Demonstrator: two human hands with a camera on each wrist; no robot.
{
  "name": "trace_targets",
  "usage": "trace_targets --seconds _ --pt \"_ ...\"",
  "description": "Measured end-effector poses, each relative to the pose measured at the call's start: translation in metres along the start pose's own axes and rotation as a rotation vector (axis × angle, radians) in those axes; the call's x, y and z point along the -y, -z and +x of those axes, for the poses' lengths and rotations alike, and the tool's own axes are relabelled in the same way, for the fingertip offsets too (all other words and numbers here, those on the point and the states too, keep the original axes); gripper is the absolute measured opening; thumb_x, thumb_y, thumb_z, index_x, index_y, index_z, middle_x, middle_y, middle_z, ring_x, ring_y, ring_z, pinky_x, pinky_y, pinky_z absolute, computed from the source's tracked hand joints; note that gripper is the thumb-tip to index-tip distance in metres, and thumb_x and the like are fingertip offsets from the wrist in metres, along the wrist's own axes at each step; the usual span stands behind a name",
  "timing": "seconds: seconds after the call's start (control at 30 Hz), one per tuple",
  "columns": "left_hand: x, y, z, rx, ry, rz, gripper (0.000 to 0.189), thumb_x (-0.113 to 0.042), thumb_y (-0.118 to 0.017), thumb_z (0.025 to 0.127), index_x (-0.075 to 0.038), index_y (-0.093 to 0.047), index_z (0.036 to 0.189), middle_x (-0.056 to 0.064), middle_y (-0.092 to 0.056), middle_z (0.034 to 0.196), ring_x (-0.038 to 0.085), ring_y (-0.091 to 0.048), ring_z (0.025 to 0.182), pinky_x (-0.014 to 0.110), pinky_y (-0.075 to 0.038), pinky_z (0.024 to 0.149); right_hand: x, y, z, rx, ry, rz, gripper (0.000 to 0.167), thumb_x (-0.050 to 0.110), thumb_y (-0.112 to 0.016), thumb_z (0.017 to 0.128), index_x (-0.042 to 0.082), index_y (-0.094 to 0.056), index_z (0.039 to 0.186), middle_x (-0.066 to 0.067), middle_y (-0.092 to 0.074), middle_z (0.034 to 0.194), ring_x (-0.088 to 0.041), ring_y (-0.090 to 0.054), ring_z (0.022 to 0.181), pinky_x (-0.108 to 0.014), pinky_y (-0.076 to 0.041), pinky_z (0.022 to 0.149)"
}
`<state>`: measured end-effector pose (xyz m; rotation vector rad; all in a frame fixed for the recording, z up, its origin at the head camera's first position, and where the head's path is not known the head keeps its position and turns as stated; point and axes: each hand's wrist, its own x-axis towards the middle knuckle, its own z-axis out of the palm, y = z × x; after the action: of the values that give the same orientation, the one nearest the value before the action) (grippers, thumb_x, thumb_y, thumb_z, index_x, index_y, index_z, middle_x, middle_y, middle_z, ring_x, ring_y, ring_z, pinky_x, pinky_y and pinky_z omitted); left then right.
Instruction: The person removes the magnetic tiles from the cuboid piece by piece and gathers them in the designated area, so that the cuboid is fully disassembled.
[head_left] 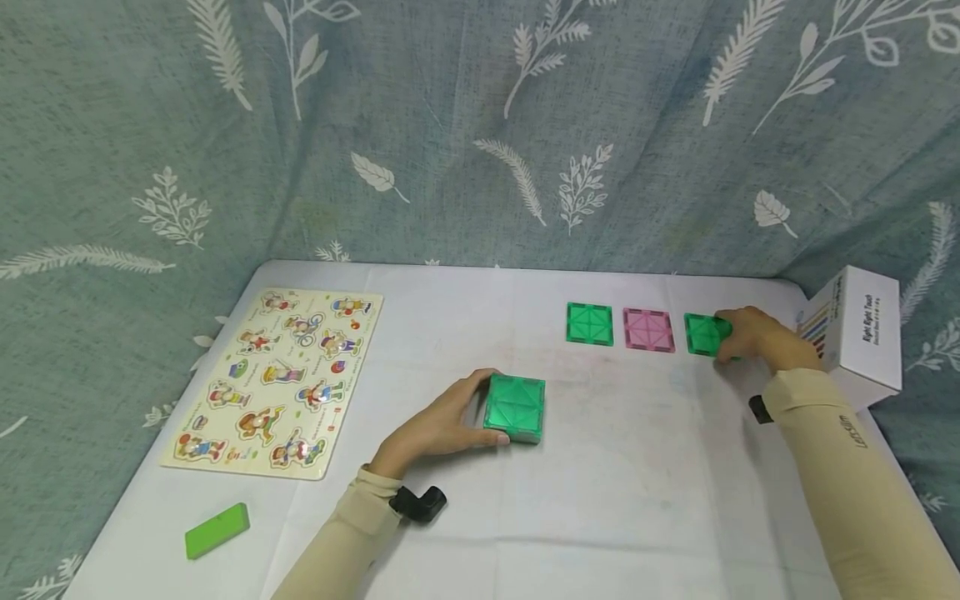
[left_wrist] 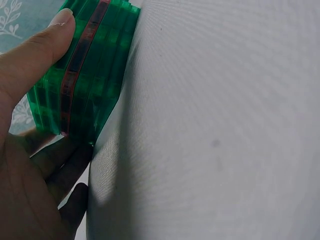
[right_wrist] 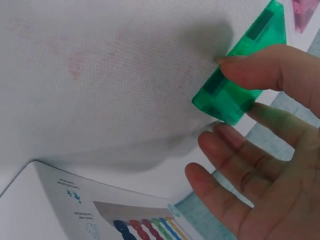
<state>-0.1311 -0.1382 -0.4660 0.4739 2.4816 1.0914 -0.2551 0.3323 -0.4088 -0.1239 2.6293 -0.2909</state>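
Observation:
A stack of square, see-through green magnetic tiles (head_left: 515, 407) stands on the table, gripped from its left side by my left hand (head_left: 442, 421). One reddish tile (left_wrist: 75, 65) shows among the green layers in the left wrist view. Over at the right, my right hand (head_left: 757, 337) pinches a single green tile (right_wrist: 245, 82) between thumb and index finger; its other fingers are spread loosely. This tile lies at the right end of a row, with a pink tile (head_left: 649, 330) in the middle and another green tile (head_left: 589, 323) on the left.
Close to my right hand stands a white box (head_left: 862, 333) at the table's right edge. A picture puzzle board (head_left: 281, 375) lies on the left, with a light-green block (head_left: 217, 531) in front of it. A patterned curtain (head_left: 450, 108) hangs behind the white-covered table (head_left: 600, 500).

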Motion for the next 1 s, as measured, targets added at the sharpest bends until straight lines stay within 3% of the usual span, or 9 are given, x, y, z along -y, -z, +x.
trace_targets --seconds 0.23,0.37,0.47,0.6,0.67,0.8,0.9,1.0 --pt "0.001 0.000 0.002 -0.003 -0.009 0.004 0.099 -0.052 -0.082 0.079 -0.021 -0.029 0.156 0.007 -0.036 0.161 0.028 -0.030 0.153 0.053 -0.031 0.124 0.001 -0.004 0.000 -0.017 -0.024 0.037 0.085 0.008 -0.064 0.077 -0.015 -0.024 0.149 -0.044 -0.035 0.130 -0.044 -0.042 0.099 -0.054 -0.045 0.084" --pt "0.001 0.001 0.002 0.000 -0.011 0.007 0.099 -0.052 -0.082 0.079 -0.021 -0.029 0.156 0.007 -0.037 0.160 0.028 -0.030 0.153 0.052 -0.031 0.124 0.006 -0.002 -0.009 -0.023 -0.066 0.037 0.085 0.010 -0.059 0.084 -0.014 -0.015 0.152 -0.048 -0.025 0.138 -0.051 -0.042 0.106 -0.065 -0.044 0.091" --pt "0.000 0.001 0.002 0.007 -0.009 0.007 0.099 -0.051 -0.082 0.079 -0.021 -0.029 0.156 0.007 -0.037 0.160 0.028 -0.030 0.153 0.052 -0.030 0.124 0.018 -0.002 -0.017 -0.085 -0.089 0.028 0.084 0.013 -0.057 0.088 -0.012 -0.011 0.154 -0.050 -0.020 0.142 -0.061 -0.042 0.115 -0.073 -0.041 0.096" --pt "-0.001 0.002 0.002 0.020 -0.001 0.003 0.098 -0.049 -0.083 0.080 -0.021 -0.028 0.156 0.008 -0.036 0.161 0.029 -0.030 0.153 0.053 -0.030 0.124 0.046 -0.012 -0.022 -0.218 -0.067 0.037 0.080 0.019 -0.059 0.091 -0.006 -0.018 0.155 -0.046 -0.029 0.140 -0.061 -0.044 0.120 -0.072 -0.044 0.095" --pt "-0.002 0.002 0.003 0.023 0.006 0.006 0.098 -0.046 -0.084 0.080 -0.022 -0.027 0.156 0.008 -0.036 0.161 0.030 -0.030 0.153 0.053 -0.031 0.124 0.061 -0.018 -0.026 -0.265 -0.020 0.066 0.078 0.022 -0.061 0.093 -0.004 -0.022 0.155 -0.043 -0.033 0.140 -0.059 -0.044 0.122 -0.072 -0.044 0.096" --pt "-0.001 0.001 0.004 0.012 0.006 0.017 0.099 -0.041 -0.086 0.079 -0.023 -0.027 0.156 0.010 -0.038 0.159 0.031 -0.033 0.151 0.054 -0.033 0.122 0.086 -0.033 -0.031 -0.337 0.166 0.171 0.070 0.022 -0.064 0.097 -0.003 -0.032 0.154 -0.037 -0.042 0.140 -0.053 -0.050 0.121 -0.068 -0.047 0.095" --pt "0.000 0.000 0.004 0.004 0.001 0.019 0.099 -0.039 -0.087 0.078 -0.022 -0.028 0.155 0.011 -0.039 0.157 0.031 -0.035 0.150 0.054 -0.033 0.122 0.100 -0.050 -0.033 -0.354 0.290 0.306 0.065 0.020 -0.066 0.097 0.000 -0.038 0.152 -0.031 -0.051 0.138 -0.046 -0.056 0.120 -0.063 -0.050 0.097" --pt "0.001 -0.002 0.002 0.006 0.015 0.015 0.099 -0.039 -0.087 0.077 -0.022 -0.029 0.155 0.011 -0.039 0.158 0.031 -0.034 0.150 0.054 -0.033 0.122 0.112 -0.070 -0.035 -0.348 0.346 0.466 0.061 0.020 -0.067 0.097 0.001 -0.043 0.150 -0.025 -0.057 0.137 -0.042 -0.058 0.122 -0.061 -0.047 0.107"
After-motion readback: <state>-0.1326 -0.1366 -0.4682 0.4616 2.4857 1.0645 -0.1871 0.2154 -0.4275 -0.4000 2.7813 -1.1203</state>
